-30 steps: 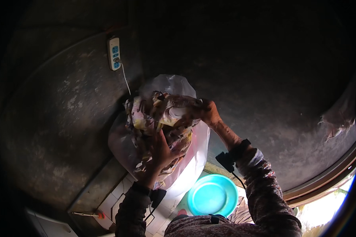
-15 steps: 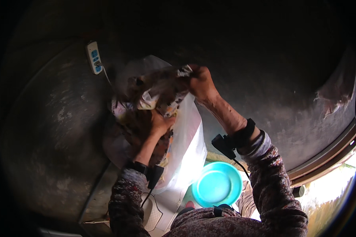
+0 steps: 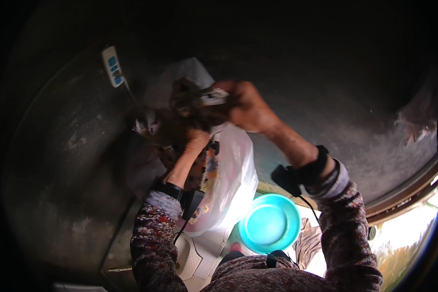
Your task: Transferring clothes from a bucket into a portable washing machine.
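A dark cloth with an orange and yellow floral pattern point(image 3: 210, 163) is bunched up in front of me, its upper part smeared by motion. My right hand point(image 3: 250, 108) is closed on an upper edge of it, where a pale patch shows. Lower and to the left, my left hand point(image 3: 195, 142) is wrapped into the cloth, with its fingertips hidden under the folds. Behind and beneath the cloth spreads a translucent whitish plastic sheet or bag point(image 3: 238, 168), bright on its right side. Both wrists wear black straps with small boxes and cables.
A white power strip with blue sockets point(image 3: 112, 66) is on the dark wall point(image 3: 73, 141), a plug and cord in it. On the floor are a turquoise basin point(image 3: 270, 224), a squat toilet point(image 3: 188, 255) and a crumpled brown cloth point(image 3: 307, 241). Bright light enters lower right.
The floral cloth's upper part has bunched closer together between my hands. My right forearm has shifted slightly right, and my left hand has risen a little. Both hands still grip the cloth.
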A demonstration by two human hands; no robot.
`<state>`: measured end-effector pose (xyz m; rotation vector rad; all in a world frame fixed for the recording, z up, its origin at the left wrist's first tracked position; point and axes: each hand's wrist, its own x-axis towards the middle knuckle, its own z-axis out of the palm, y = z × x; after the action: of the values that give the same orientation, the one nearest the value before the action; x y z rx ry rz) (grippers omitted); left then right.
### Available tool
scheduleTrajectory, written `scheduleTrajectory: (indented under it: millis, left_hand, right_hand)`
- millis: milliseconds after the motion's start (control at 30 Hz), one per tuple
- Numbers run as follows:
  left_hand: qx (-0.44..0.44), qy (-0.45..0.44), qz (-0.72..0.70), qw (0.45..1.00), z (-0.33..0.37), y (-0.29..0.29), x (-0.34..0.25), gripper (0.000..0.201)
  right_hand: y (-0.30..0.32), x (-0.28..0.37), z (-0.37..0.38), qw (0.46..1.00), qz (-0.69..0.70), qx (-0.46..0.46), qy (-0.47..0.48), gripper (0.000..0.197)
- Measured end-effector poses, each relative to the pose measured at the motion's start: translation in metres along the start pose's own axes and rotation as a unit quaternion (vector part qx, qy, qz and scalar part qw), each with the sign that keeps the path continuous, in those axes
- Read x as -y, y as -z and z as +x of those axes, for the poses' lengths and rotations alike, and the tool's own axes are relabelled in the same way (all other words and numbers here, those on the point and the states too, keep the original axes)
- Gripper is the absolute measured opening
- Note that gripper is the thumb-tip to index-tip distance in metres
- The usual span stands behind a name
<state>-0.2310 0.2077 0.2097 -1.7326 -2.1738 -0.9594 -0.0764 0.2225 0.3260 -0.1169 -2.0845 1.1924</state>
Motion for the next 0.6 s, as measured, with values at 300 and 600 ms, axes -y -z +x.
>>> scheduleTrajectory:
  millis: [300, 600]
  left_hand:
    - [-0.215, -0.018, -0.352, 0.911, 0.008, 0.034, -0.017, 0.055]
    - [0.025, -0.121, -0.474, 0.872, -0.045, 0.078, -0.061, 0.055]
  right_hand:
    - [0.023, 0.008, -0.016, 0.972, -0.209, -0.096, 0.051, 0.052]
    - [0.002, -0.027, -0.067, 0.995, 0.030, 0.054, -0.084, 0.060]
